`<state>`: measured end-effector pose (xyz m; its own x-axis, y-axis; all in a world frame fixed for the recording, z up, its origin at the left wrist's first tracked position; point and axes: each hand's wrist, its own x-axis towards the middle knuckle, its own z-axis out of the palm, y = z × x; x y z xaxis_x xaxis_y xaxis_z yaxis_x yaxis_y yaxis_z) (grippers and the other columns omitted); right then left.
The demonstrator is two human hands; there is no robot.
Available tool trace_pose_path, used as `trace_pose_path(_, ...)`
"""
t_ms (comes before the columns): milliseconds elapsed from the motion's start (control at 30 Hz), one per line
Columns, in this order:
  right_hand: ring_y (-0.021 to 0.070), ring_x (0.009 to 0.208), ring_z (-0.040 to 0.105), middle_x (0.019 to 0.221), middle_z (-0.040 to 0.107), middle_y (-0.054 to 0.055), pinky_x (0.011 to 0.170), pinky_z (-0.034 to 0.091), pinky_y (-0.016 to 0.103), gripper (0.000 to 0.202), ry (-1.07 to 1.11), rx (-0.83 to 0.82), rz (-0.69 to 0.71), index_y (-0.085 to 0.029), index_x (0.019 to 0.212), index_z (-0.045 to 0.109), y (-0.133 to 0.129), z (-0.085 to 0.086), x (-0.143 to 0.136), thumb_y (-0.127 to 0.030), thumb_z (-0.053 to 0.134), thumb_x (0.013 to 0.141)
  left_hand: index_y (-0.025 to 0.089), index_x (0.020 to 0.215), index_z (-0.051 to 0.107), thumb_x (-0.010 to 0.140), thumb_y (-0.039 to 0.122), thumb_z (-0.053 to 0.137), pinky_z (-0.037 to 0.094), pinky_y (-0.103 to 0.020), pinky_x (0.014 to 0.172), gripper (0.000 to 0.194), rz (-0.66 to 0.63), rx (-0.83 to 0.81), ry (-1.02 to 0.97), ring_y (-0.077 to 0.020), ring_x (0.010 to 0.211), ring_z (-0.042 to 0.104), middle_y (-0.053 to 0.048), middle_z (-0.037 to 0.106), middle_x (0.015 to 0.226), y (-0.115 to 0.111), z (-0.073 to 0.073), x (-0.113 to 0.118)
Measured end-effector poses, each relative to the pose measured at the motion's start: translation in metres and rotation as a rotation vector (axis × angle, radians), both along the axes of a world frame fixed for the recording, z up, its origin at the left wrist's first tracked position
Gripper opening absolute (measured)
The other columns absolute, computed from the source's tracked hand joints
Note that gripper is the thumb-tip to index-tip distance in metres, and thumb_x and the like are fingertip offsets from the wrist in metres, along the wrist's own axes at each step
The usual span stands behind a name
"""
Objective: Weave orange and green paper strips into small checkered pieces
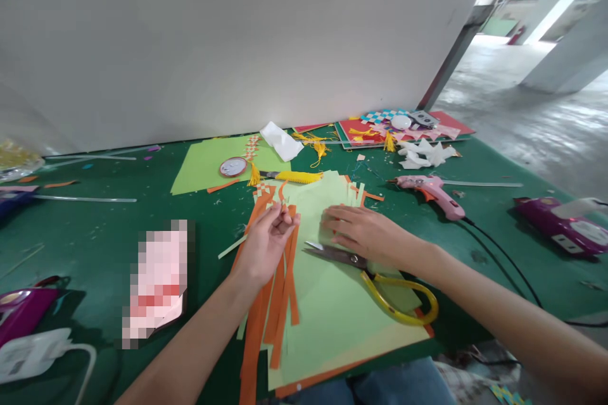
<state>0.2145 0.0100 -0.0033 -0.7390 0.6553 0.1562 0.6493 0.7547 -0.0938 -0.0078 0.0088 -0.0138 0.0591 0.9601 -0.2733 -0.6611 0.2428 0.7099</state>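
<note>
My left hand (266, 243) has its thumb and fingers pinched round a small curled orange paper strip (284, 191), whose end sticks up above the fingertips. Palm down over a stack of light green paper sheets (327, 316), my right hand (361, 228) has its fingers stretched out and holds nothing. Scissors (401, 313) with yellow handles lie half open on the sheets, just below the right hand. Loose orange paper strips (285, 291) lie under and beside the left wrist, along the left edge of the stack. A yellow-handled cutter (299, 176) sits beyond both hands.
A pink glue gun (434, 193) and a purple power strip (563, 224) are on the right, with a cord running forward. At left are a blurred-out phone-shaped object (159, 285) and a white charger (35, 354). Crumpled white tissue (282, 141) lies at the back against a grey wall.
</note>
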Motion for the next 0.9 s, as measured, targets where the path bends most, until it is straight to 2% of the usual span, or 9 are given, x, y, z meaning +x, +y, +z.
trace_pose_path(67, 0.0217, 0.118, 0.057, 0.123, 0.063, 0.012, 0.101, 0.045, 0.037, 0.031, -0.003, -0.014, -0.04, -0.016, 0.11, 0.066, 0.001, -0.003, 0.006, -0.028, 0.04, 0.098, 0.013, 0.069, 0.064, 0.082, 0.019, 0.065, 0.051, -0.036, 0.096, 0.015, 0.0, 0.006, -0.002, -0.0091, 0.061, 0.06, 0.001, 0.06, 0.061, 0.0, 0.0, 0.0)
trace_pose_path(167, 0.023, 0.11, 0.061, 0.114, 0.067, 0.013, 0.097, 0.048, 0.036, 0.031, -0.037, -0.012, -0.175, -0.015, 0.099, 0.069, 0.004, -0.006, 0.022, -0.028, 0.041, 0.098, 0.013, 0.07, 0.065, 0.081, 0.02, 0.067, 0.05, -0.035, 0.097, 0.014, -0.022, 0.015, -0.004, -0.0095, 0.063, 0.06, 0.001, 0.06, 0.062, 0.0, -0.002, -0.001)
trace_pose_path(300, 0.0271, 0.105, 0.063, 0.11, 0.069, 0.014, 0.09, 0.051, 0.04, 0.03, -0.045, 0.077, -0.364, -0.013, 0.097, 0.07, 0.004, -0.003, 0.037, -0.027, 0.044, 0.095, 0.013, 0.07, 0.065, 0.079, 0.022, 0.07, 0.049, -0.035, 0.098, 0.014, -0.044, 0.016, -0.006, -0.0089, 0.064, 0.06, 0.002, 0.06, 0.062, -0.001, -0.002, -0.001)
trace_pose_path(433, 0.0251, 0.102, 0.063, 0.105, 0.071, 0.009, 0.086, 0.049, 0.036, 0.029, 0.071, 0.07, -0.384, -0.017, 0.096, 0.071, -0.004, 0.007, 0.032, -0.026, 0.043, 0.095, 0.014, 0.073, 0.067, 0.077, 0.025, 0.072, 0.048, -0.035, 0.097, 0.013, -0.063, 0.037, 0.035, -0.0092, 0.067, 0.061, 0.002, 0.061, 0.066, -0.003, 0.0, 0.001)
trace_pose_path(600, 0.0196, 0.083, 0.066, 0.09, 0.073, 0.004, 0.072, 0.047, 0.029, 0.03, 0.204, -0.188, -0.414, -0.02, 0.088, 0.071, -0.008, 0.01, 0.015, -0.033, 0.045, 0.095, 0.015, 0.071, 0.07, 0.078, 0.031, 0.071, 0.049, -0.029, 0.085, 0.017, -0.224, 0.105, 0.254, -0.0135, 0.075, 0.063, -0.003, 0.066, 0.071, -0.009, 0.003, 0.003)
trace_pose_path(767, 0.0188, 0.078, 0.064, 0.084, 0.072, 0.006, 0.069, 0.044, 0.029, 0.027, 0.325, -0.287, -0.403, -0.018, 0.082, 0.072, -0.01, 0.006, 0.006, -0.03, 0.05, 0.092, 0.016, 0.07, 0.069, 0.081, 0.04, 0.066, 0.04, -0.022, 0.058, 0.026, -0.348, 0.136, 0.514, -0.0142, 0.072, 0.061, -0.006, 0.069, 0.075, -0.016, 0.006, 0.006)
trace_pose_path(833, 0.0169, 0.072, 0.063, 0.084, 0.072, 0.005, 0.065, 0.045, 0.027, 0.025, 0.481, -0.478, -0.4, -0.018, 0.092, 0.072, -0.01, 0.008, 0.004, -0.036, 0.054, 0.089, 0.017, 0.07, 0.07, 0.082, 0.042, 0.064, 0.038, -0.023, 0.056, 0.028, -0.375, 0.146, 0.56, -0.0147, 0.07, 0.061, -0.006, 0.069, 0.074, -0.017, 0.006, 0.006)
trace_pose_path(900, 0.0147, 0.066, 0.061, 0.082, 0.07, 0.004, 0.057, 0.044, 0.025, 0.032, 0.666, -0.788, -0.384, -0.018, 0.102, 0.069, -0.01, 0.012, 0.001, -0.043, 0.059, 0.084, 0.017, 0.068, 0.072, 0.083, 0.041, 0.063, 0.04, -0.024, 0.06, 0.029, -0.413, 0.175, 0.611, -0.0155, 0.069, 0.06, -0.006, 0.07, 0.074, -0.018, 0.007, 0.007)
